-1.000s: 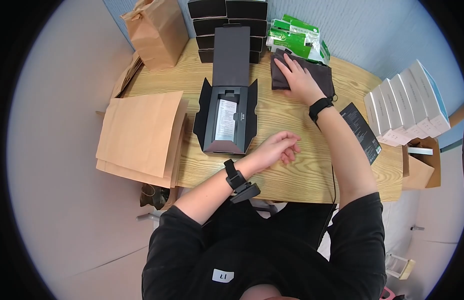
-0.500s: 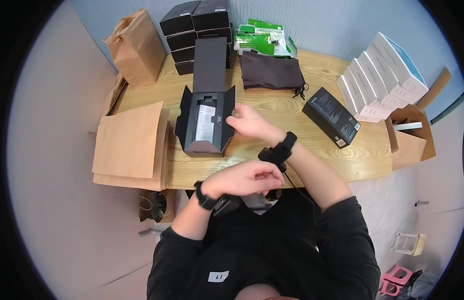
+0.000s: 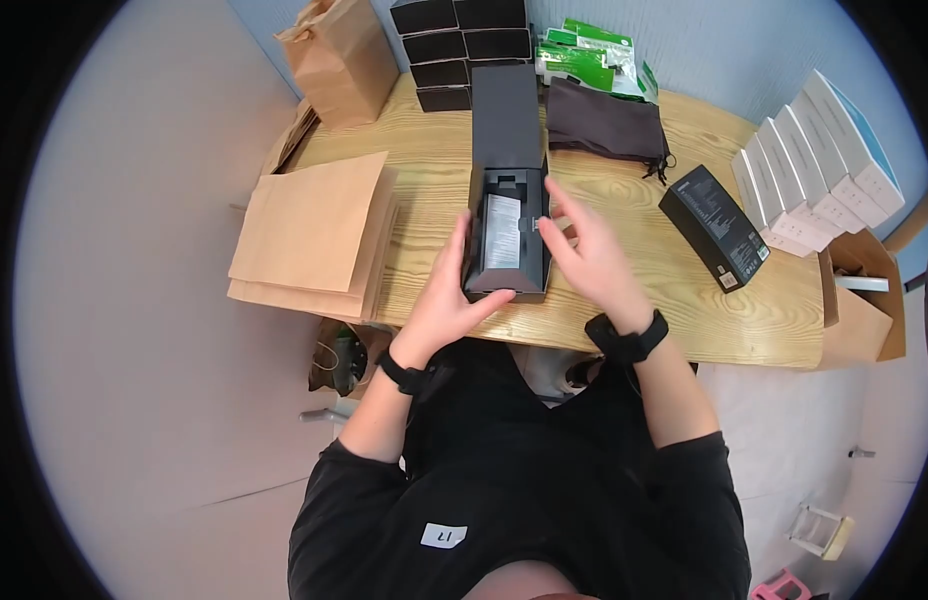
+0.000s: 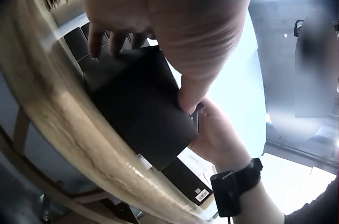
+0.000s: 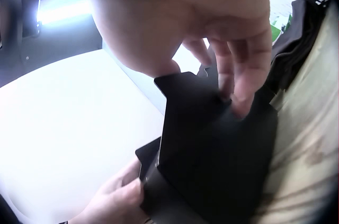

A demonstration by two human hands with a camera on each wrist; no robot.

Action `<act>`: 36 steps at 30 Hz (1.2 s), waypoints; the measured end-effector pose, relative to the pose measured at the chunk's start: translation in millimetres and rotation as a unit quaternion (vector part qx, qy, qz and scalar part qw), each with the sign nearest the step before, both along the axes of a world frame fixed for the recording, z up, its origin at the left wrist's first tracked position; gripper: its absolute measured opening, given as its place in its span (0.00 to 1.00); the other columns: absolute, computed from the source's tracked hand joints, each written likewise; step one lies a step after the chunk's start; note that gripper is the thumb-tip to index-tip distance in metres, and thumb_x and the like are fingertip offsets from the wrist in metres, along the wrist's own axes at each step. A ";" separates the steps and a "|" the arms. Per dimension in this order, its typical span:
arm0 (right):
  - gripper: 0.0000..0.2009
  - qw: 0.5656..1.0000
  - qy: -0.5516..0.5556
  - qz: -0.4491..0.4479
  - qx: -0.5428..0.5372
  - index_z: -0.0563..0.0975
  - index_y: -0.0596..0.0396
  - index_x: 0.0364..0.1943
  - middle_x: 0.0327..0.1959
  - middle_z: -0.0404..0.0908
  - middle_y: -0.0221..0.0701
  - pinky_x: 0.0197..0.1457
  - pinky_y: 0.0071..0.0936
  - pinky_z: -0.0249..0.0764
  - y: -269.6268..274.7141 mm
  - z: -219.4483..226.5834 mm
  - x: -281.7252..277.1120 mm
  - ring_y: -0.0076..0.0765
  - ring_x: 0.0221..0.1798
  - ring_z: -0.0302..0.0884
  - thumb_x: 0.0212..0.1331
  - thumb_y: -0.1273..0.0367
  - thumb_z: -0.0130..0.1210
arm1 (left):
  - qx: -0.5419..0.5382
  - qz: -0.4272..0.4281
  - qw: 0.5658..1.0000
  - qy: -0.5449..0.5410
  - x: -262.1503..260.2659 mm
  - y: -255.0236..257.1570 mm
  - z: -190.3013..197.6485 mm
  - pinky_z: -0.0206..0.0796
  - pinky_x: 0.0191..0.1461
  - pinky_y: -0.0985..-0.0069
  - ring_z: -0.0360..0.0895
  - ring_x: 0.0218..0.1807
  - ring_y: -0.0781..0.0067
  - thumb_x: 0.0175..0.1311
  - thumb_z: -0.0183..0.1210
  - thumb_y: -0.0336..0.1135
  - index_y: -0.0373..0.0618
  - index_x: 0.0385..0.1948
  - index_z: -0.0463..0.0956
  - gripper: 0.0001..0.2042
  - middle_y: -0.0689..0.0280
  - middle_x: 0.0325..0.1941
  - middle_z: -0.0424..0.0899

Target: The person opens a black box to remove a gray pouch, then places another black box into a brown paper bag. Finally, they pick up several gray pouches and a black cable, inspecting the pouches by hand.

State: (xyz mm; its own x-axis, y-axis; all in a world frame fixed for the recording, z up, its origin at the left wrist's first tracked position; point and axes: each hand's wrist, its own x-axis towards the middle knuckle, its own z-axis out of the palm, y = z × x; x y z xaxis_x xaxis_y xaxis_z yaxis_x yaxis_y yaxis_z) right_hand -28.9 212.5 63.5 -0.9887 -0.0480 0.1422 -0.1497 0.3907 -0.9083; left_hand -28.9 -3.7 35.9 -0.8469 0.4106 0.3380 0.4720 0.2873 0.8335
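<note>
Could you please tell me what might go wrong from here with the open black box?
The side flap might crease if the right hand presses it unevenly. The printed white paper lies uncovered and could slide out if the open black box tips. It also sits near the front edge of the table, so a slip of the left hand could nudge it off.

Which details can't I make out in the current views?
- Wording on the white leaflet: head view, print too small.
- What, if anything, lies under it in the open black box: head view, covered by the leaflet.
- Contents, if any, of the dark pouch: head view, hidden by its fabric.
- Top of the black box stack: head view, cut off by the upper edge.
- Exact fingertip contact of the right hand: right wrist view, blurred.
</note>
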 end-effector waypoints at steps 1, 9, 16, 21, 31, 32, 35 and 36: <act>0.27 0.993 0.105 0.008 0.049 0.62 0.63 0.62 0.44 0.75 0.44 0.46 0.32 0.71 -2.6 -14.8 0.3 0.42 0.42 0.75 0.62 0.63 0.51 | -0.065 -0.006 0.997 0.028 0.0 1.2 1.9 0.40 0.72 0.65 0.43 0.74 0.54 0.50 0.67 0.37 0.40 0.68 0.45 0.45 0.51 0.73 0.46; 0.23 0.966 0.174 0.062 0.181 0.65 0.60 0.61 0.68 0.57 0.46 0.66 0.46 0.59 -13.2 -33.0 17.2 0.68 0.63 0.59 0.64 0.63 0.47 | -0.124 0.018 0.991 0.043 1.4 13.1 -2.0 0.47 0.69 0.62 0.50 0.71 0.52 0.58 0.57 0.35 0.41 0.60 0.64 0.26 0.56 0.71 0.54; 0.19 0.969 0.161 0.069 0.172 0.70 0.60 0.56 0.63 0.65 0.45 0.65 0.47 0.60 -10.1 -28.2 17.4 0.64 0.60 0.65 0.64 0.64 0.47 | -0.222 0.019 0.958 0.181 -8.5 16.3 14.0 0.47 0.69 0.62 0.53 0.71 0.52 0.60 0.55 0.38 0.44 0.59 0.66 0.24 0.59 0.67 0.62; 0.18 0.991 -0.090 0.072 0.064 0.74 0.59 0.50 0.52 0.75 0.49 0.61 0.36 0.66 16.2 5.9 -17.2 0.41 0.52 0.77 0.60 0.62 0.51 | -0.293 -0.042 0.930 0.217 -13.0 17.2 8.8 0.46 0.69 0.56 0.51 0.72 0.55 0.62 0.53 0.45 0.46 0.60 0.65 0.26 0.62 0.68 0.62; 0.26 0.975 0.019 -0.022 -0.221 0.66 0.65 0.56 0.41 0.80 0.33 0.43 0.22 0.69 9.8 -9.0 -122.6 0.26 0.45 0.75 0.60 0.60 0.56 | -0.295 -0.065 0.929 0.215 -6.8 13.2 20.9 0.46 0.70 0.55 0.50 0.72 0.54 0.54 0.60 0.53 0.45 0.61 0.63 0.34 0.62 0.69 0.60; 0.24 0.970 0.007 -0.004 -0.241 0.68 0.64 0.54 0.39 0.80 0.30 0.43 0.21 0.69 7.4 0.2 -114.7 0.21 0.44 0.73 0.61 0.61 0.56 | -0.293 -0.064 0.930 0.213 -6.6 13.3 21.7 0.46 0.70 0.55 0.50 0.72 0.54 0.53 0.61 0.51 0.45 0.61 0.64 0.34 0.62 0.69 0.60; 0.18 0.967 0.045 0.070 -0.240 0.72 0.62 0.49 0.36 0.79 0.25 0.42 0.19 0.68 14.8 -10.1 -108.4 0.16 0.41 0.72 0.63 0.62 0.54 | -0.250 -0.068 0.945 0.199 -7.4 12.3 16.7 0.46 0.69 0.54 0.49 0.72 0.53 0.53 0.63 0.48 0.45 0.61 0.64 0.33 0.61 0.69 0.59; 0.17 0.975 0.045 0.119 -0.182 0.75 0.59 0.46 0.38 0.79 0.27 0.47 0.21 0.68 19.0 -3.5 -96.7 0.19 0.42 0.73 0.60 0.62 0.57 | -0.249 -0.068 0.946 0.195 -4.8 10.6 16.8 0.46 0.69 0.54 0.49 0.72 0.53 0.53 0.63 0.48 0.45 0.61 0.64 0.33 0.61 0.69 0.59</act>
